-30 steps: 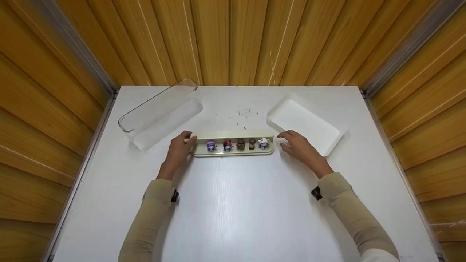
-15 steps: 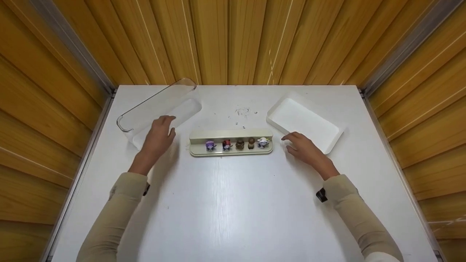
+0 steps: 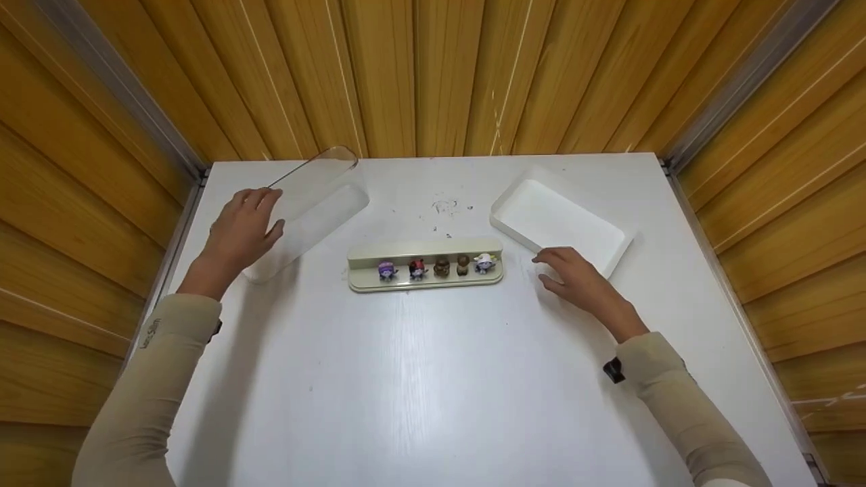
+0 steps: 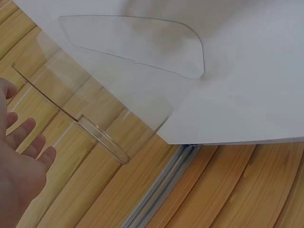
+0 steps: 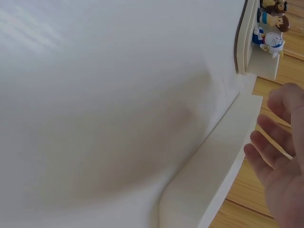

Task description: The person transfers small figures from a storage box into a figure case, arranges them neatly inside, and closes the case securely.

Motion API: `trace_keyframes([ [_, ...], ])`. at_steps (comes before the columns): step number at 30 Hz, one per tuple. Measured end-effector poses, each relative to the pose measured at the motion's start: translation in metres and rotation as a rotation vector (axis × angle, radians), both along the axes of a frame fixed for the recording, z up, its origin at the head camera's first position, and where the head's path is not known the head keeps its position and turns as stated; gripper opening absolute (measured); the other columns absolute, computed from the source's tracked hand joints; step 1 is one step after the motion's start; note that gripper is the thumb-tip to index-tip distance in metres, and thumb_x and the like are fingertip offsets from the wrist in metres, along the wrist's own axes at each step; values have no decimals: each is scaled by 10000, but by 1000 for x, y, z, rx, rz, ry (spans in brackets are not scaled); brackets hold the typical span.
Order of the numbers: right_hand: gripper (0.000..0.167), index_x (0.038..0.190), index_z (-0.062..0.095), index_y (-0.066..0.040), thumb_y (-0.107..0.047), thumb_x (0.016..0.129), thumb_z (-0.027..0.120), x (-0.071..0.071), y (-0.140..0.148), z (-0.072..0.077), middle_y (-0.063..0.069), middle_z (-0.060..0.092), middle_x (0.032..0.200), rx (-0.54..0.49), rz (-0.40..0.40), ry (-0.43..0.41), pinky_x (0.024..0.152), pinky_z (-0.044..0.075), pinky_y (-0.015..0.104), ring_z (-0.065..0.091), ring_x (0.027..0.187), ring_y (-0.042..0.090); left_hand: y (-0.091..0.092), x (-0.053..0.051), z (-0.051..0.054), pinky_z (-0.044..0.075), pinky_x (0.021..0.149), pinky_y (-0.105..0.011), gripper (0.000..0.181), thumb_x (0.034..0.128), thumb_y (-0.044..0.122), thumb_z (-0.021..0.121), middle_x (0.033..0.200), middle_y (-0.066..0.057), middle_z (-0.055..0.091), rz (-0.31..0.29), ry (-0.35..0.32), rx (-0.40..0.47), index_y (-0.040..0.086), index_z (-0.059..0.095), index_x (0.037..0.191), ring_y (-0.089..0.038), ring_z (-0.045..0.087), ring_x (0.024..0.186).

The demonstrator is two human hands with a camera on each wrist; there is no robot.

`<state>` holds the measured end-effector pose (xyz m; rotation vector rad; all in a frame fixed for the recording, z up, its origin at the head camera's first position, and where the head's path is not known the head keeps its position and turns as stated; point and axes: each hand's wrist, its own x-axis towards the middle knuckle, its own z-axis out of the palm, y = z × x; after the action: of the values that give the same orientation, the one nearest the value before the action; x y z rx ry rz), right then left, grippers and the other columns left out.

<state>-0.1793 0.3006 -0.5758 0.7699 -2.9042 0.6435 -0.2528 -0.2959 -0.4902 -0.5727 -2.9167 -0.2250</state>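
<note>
My left hand (image 3: 240,226) hovers above the near end of a clear plastic cover (image 3: 304,210) at the back left. In the left wrist view its fingers (image 4: 31,140) are loosely bent and apart from the cover's rim. A cream display base (image 3: 419,284) stands mid-table, bearing a row of several small figurines, among them a purple one (image 3: 386,270), a red-topped one (image 3: 417,270) and a white-headed one (image 3: 485,262). To the base's right, my right hand (image 3: 578,281) holds nothing, its fingers relaxed beside a white open box (image 3: 514,233).
All of this stands on a white table (image 3: 419,379). Small dark specks (image 3: 445,207) lie behind the base. Wood-patterned walls (image 3: 433,74) enclose the back and both sides.
My left hand has left the display base's left end and moved left and back, over the clear cover. My right hand has drifted slightly right. Base and figurines stay put.
</note>
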Motion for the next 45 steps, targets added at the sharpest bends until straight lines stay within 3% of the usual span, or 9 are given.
trace_keyframes([
  [7,410,1340,607,-20,-134,962,719,1,-1,1,194,550,1397,3,-22,-19,1080,439,523,490,1324,386,-7,-6,-4,303,1126,-666,620,1037,341,551,1546,-228,372,84,-111,-33,40,342,1538,-486,332,1394],
  [14,439,1403,566,-49,-188,1000,670,-6,-16,-6,168,531,1441,-31,-56,-113,1115,407,526,470,1364,370,-7,-10,-12,303,1103,-703,656,1045,419,510,1580,-232,305,111,-163,-42,72,301,1560,-533,313,1387],
  [19,483,1466,509,-50,-214,1028,632,-16,-31,-19,163,519,1473,-182,-86,-224,1081,456,489,538,1318,363,-9,-13,-15,314,1080,-722,670,1047,447,495,1584,-234,291,122,-179,-57,80,285,1567,-558,313,1375],
  [26,527,1518,433,-20,-240,1061,575,-27,-51,-34,191,476,1508,-453,-133,-366,1097,450,437,491,1368,350,-9,-14,-13,321,1070,-724,664,1052,453,491,1589,-228,284,122,-191,-61,100,281,1574,-556,319,1373],
  [40,512,1482,483,-15,-297,1063,566,-33,-61,-41,184,556,1434,-510,-172,-322,1087,459,439,553,1312,325,-11,-15,-13,318,1062,-736,660,1050,440,504,1588,-238,279,126,-193,-61,105,282,1574,-570,320,1363],
  [45,529,1481,496,-53,-371,1062,547,-33,-64,-39,155,589,1402,-539,-193,-350,1061,479,448,578,1283,303,-10,-15,-13,322,1056,-739,647,1050,419,518,1592,-243,267,129,-200,-58,112,287,1570,-577,325,1359],
])
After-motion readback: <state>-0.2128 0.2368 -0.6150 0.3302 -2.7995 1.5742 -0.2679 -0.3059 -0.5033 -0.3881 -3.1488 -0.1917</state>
